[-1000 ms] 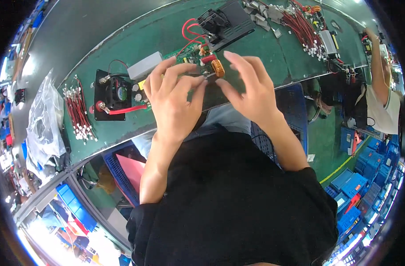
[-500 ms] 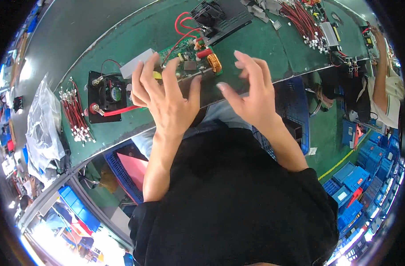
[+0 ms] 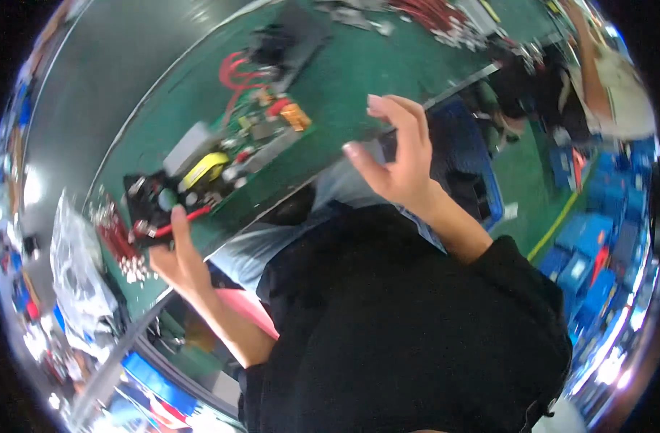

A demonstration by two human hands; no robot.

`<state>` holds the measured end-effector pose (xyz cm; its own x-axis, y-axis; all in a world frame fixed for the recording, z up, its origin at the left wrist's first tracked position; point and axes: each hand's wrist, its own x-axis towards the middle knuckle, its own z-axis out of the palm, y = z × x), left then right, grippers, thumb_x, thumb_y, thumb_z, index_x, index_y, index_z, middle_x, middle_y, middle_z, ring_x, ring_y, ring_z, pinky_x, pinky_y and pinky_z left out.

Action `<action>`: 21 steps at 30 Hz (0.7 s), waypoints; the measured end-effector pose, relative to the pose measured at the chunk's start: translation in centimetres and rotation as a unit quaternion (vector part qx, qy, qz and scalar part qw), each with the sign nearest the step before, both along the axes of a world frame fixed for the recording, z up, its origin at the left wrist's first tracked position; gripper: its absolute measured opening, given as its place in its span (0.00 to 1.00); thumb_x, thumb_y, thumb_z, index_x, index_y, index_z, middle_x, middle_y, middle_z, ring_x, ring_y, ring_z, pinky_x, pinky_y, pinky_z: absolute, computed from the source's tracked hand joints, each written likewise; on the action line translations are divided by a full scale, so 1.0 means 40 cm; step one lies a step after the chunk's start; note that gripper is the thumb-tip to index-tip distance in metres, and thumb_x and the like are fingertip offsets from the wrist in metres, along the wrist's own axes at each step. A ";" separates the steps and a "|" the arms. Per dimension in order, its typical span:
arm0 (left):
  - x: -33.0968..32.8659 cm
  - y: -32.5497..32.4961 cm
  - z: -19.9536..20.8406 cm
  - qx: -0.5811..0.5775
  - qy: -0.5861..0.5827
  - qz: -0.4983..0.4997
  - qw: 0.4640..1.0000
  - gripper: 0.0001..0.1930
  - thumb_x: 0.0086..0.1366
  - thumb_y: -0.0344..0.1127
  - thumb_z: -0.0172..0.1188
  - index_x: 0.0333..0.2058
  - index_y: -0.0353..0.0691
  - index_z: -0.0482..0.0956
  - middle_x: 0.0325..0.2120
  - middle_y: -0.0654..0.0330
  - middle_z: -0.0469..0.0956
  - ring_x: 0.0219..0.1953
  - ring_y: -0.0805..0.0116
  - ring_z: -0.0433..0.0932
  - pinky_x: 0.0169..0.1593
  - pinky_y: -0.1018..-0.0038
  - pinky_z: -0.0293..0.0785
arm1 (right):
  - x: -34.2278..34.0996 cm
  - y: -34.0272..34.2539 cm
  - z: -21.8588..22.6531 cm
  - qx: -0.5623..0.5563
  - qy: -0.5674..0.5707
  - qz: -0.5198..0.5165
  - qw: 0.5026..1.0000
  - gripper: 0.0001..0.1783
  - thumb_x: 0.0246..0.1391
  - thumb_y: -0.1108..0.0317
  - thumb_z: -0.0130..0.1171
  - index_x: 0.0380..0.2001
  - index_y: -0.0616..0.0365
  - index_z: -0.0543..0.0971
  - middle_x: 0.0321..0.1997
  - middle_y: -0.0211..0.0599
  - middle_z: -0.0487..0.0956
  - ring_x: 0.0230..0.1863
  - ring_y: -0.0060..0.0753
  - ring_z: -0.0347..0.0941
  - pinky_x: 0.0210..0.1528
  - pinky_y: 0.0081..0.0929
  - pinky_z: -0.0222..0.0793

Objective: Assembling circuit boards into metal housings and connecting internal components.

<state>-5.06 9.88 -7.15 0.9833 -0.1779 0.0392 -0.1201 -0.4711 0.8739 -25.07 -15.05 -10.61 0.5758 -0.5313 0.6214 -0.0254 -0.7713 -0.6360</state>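
My left hand (image 3: 182, 268) is at the near edge of a black panel with a fan (image 3: 155, 200), blurred by motion. Its thumb lies over the panel and a thick red cable (image 3: 182, 221), while the other fingertips are hidden at the edge; the hand appears closed on the panel. To the right of the fan panel lies a green circuit board (image 3: 254, 141) with a copper coil, a yellow-wrapped part and a light grey plate. My right hand (image 3: 402, 159) hovers empty near the bench edge, thumb and fingers curved and apart.
Beyond the board stands a black housing (image 3: 290, 43) with red wires. Bundles of red leads (image 3: 113, 234) lie at the left, beside a clear plastic bag (image 3: 81, 274). Blue crates (image 3: 583, 242) are stacked at right. A co-worker's arm (image 3: 590, 65) shows at far right.
My left hand has moved left and nearer, from the circuit board to the fan panel. My right hand keeps its open pose. The whole view has turned and blurred.
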 end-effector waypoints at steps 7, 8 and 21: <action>0.023 -0.102 0.002 0.137 -0.055 0.082 0.986 0.31 0.53 0.54 0.73 0.29 0.21 0.83 0.24 0.51 0.83 0.22 0.66 0.79 0.28 0.69 0.78 | -0.505 -0.109 -0.312 0.179 0.141 -0.387 0.893 0.22 0.51 0.69 0.65 0.50 0.62 0.74 0.43 0.42 0.77 0.42 0.36 0.76 0.47 0.30 0.72; 0.018 -0.147 0.003 0.134 -0.053 0.059 0.988 0.31 0.53 0.54 0.73 0.29 0.21 0.83 0.24 0.51 0.83 0.22 0.66 0.79 0.28 0.69 0.78 | -0.616 -0.113 -0.396 0.222 0.174 -0.445 0.850 0.21 0.52 0.67 0.64 0.48 0.63 0.75 0.44 0.44 0.79 0.45 0.39 0.77 0.49 0.32 0.72; 0.032 0.003 -0.110 0.327 -0.499 -0.071 0.799 0.42 0.73 0.65 0.26 0.50 0.22 0.67 0.45 0.31 0.70 0.46 0.38 0.72 0.50 0.47 0.68 | -1.063 0.108 -0.991 0.494 0.233 -0.575 0.609 0.28 0.50 0.57 0.62 0.54 0.57 0.75 0.44 0.49 0.82 0.44 0.51 0.79 0.47 0.39 0.73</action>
<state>-3.77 10.00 -11.55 0.4880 -0.5888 0.6444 -0.6968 -0.7073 -0.1186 -67.59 -10.72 -50.27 -0.5395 -0.7313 -0.4172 -0.5422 0.6809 -0.4924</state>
